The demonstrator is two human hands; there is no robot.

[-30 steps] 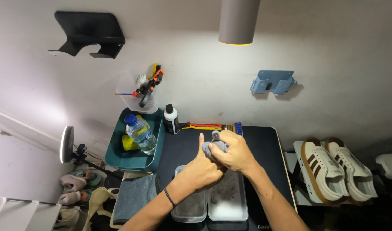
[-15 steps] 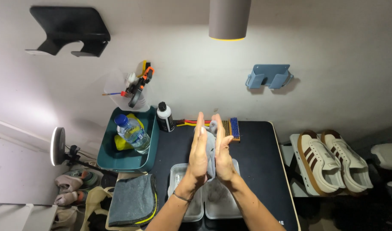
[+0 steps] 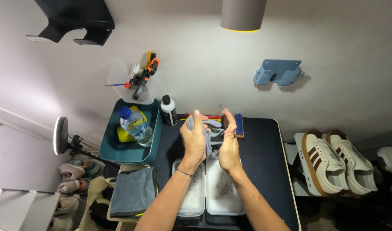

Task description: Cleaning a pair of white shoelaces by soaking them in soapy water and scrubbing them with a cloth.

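Centre of frame: the left hand (image 3: 194, 139) and right hand (image 3: 229, 143) are raised palm to palm above a black table (image 3: 264, 158), a grey cloth (image 3: 209, 130) pressed between them. Left fingers curl over the cloth's upper edge; the right hand lies flat against it, fingers straight. Most of the cloth is hidden between the palms; only the top fold and a strip in the gap show.

Below the hands, two clear trays (image 3: 208, 192) sit side by side; their contents look whitish and cannot be made out, and the forearms cover part of them.

Behind the right fingertips, a brush (image 3: 239, 125) is half hidden. Left of centre, a teal bin (image 3: 114, 152) holds a water bottle (image 3: 136, 126); a black-capped bottle (image 3: 168, 111) stands just beside it. Right edge: a pair of striped sneakers (image 3: 337, 162). Lower left, a folded grey towel (image 3: 134, 192), cut off below.
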